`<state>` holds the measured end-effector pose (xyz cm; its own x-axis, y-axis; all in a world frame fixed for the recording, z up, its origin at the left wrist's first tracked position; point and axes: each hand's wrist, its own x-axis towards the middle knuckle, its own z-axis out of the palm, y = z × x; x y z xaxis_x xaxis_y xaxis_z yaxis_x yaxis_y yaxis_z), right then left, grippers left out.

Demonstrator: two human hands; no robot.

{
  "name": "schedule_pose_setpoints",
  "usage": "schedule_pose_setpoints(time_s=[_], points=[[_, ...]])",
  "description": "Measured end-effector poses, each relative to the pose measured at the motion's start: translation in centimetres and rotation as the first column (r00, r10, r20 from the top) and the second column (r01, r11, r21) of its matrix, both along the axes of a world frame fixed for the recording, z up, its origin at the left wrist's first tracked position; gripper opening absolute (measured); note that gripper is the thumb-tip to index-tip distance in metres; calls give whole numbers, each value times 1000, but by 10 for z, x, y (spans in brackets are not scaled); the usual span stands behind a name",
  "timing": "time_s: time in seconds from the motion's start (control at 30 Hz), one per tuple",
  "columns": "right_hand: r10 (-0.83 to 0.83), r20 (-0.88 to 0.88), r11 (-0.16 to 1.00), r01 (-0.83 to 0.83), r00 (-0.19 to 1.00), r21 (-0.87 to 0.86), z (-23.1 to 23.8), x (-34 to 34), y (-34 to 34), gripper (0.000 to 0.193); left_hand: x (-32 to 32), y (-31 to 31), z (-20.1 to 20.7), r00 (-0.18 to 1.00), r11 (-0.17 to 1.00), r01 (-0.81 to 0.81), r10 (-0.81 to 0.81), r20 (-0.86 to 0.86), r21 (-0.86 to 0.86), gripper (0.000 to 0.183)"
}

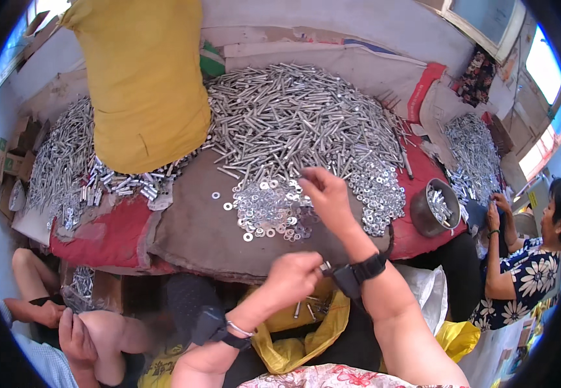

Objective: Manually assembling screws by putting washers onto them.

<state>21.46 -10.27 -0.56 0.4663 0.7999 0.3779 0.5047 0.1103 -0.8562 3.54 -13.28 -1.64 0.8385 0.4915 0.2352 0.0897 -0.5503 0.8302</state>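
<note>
My left hand [293, 277] is closed above my lap, and the end of a silver metal bolt [325, 266] sticks out past its fingertips. Over the table my right hand [327, 199] is above the right part of a pile of flat washers [264, 210]. Its thumb and fingers are pinched together; whatever is between them is too small to make out. Just beyond it lies a large heap of long silver bolts [293, 116]. Beneath my hands an open yellow sack [269, 346] on my lap has several bolts [311, 309] in it.
Nuts [377, 200] lie right of the washers. A metal pot [434, 207] of small parts stands on red cloth. A full yellow sack [148, 84] rests back left. One person [520, 271] handles parts at the right; another person's hands [73, 333] show lower left.
</note>
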Motion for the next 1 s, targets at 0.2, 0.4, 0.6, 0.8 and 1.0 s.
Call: schedule_pose_setpoints(time_s=[0.2,0.4,0.6,0.8,1.0], points=[[-19,221,999,10,975,43,-29,16,45,23,2,-11,-17,877,943,326,-329,-349,-71,21],[-75,141,996,67,987,58,-5,8,38,11,-7,16,12,988,991,133,-131,-85,19,13],[94,113,995,-95,989,10,19,-21,-16,9,-35,128,40,757,720,-652,635,152,240,16],[126,252,992,-121,959,-36,25,-32,-46,10,-70,224,14,395,367,-790,917,-49,492,20],[171,326,985,-158,930,-68,16,-25,-54,11,-75,238,16,325,345,-749,935,-141,565,19]])
